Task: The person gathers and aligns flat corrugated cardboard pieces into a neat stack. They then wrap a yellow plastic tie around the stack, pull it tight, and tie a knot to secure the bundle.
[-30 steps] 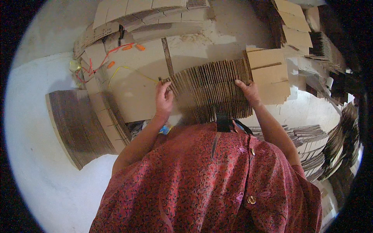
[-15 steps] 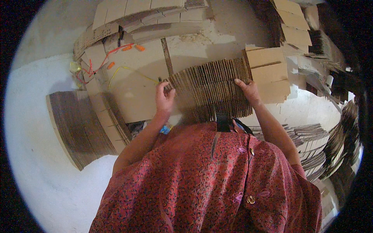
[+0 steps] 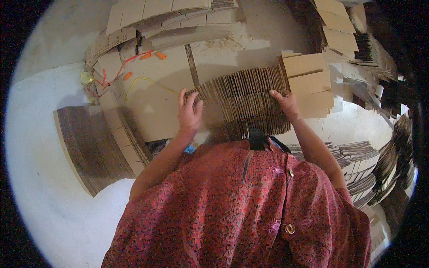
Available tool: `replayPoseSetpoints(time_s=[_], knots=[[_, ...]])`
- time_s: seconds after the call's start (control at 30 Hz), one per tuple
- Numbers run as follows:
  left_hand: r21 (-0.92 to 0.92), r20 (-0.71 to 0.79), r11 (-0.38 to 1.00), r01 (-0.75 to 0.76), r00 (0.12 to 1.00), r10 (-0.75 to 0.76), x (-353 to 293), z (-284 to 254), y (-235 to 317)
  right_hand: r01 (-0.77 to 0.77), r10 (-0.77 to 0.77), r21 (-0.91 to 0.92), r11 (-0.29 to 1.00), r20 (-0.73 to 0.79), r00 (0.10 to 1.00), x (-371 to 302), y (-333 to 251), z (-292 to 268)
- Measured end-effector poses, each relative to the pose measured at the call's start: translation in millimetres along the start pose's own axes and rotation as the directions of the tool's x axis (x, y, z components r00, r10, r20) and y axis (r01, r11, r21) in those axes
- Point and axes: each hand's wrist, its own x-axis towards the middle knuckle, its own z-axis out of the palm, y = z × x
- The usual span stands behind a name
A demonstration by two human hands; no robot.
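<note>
The left hand presses flat, fingers spread, against the left end of the stack, a row of cardboard pieces standing on edge in front of the person. The right hand clamps the right end, fingers curled over the top edge and thumb at the side. To square it well, I judge both palms should push inward evenly and tap the lower edges against the sheet beneath, so no piece leans or slips out of the middle; the near pieces look a little fanned, so pressure low down would help.

The stack rests on a large flat cardboard sheet laid on a pale, dusty floor. Orange and yellow cords lie on the sheet to the left. A dark bundle lies at the left, a folded box touches the stack's right end, and more cardboard piles crowd the right side
</note>
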Motion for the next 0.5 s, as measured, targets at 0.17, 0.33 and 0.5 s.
replayPoseSetpoints(time_s=[0.17, 0.33, 0.5], knots=[[0.115, -0.032, 0.991, -0.063, 0.997, 0.067, 4, 3, 0, -0.02, 0.02, -0.006, 1.0, 0.007, 1.0, 3, 4, -1], [0.112, -0.051, 0.988, -0.104, 0.993, 0.11, 3, 5, -6, -0.027, 0.026, 0.024, 0.999, 0.015, 1.0, -4, -5, 1], [0.108, -0.081, 0.987, -0.121, 0.988, 0.13, 3, 6, -9, -0.032, 0.032, -0.013, 0.999, 0.004, 0.999, -1, -2, -1]])
